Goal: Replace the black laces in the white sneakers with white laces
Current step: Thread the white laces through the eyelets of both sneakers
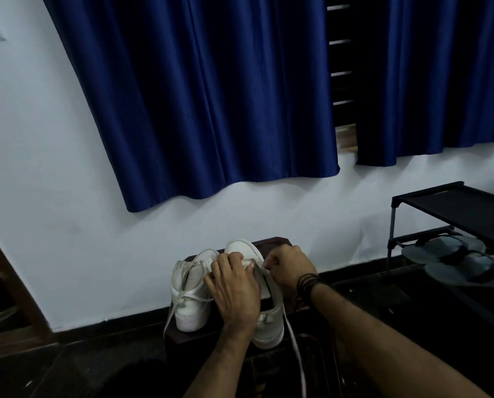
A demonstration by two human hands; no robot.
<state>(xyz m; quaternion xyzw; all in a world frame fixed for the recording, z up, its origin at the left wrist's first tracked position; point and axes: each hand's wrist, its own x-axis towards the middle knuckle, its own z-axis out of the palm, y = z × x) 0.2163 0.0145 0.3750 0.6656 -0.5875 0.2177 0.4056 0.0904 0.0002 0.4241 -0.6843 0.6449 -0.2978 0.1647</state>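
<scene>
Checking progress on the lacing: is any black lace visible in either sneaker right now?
No: the left sneaker and the right sneaker show only white lace, one strand trailing down toward the floor.

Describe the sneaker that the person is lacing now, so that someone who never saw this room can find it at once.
Below the blue curtain, two white sneakers stand side by side on a dark wooden stool against the wall. It is the right sneaker. Unlike its neighbour, the left hand rests on it, and the right hand pinches its white lace.
</scene>
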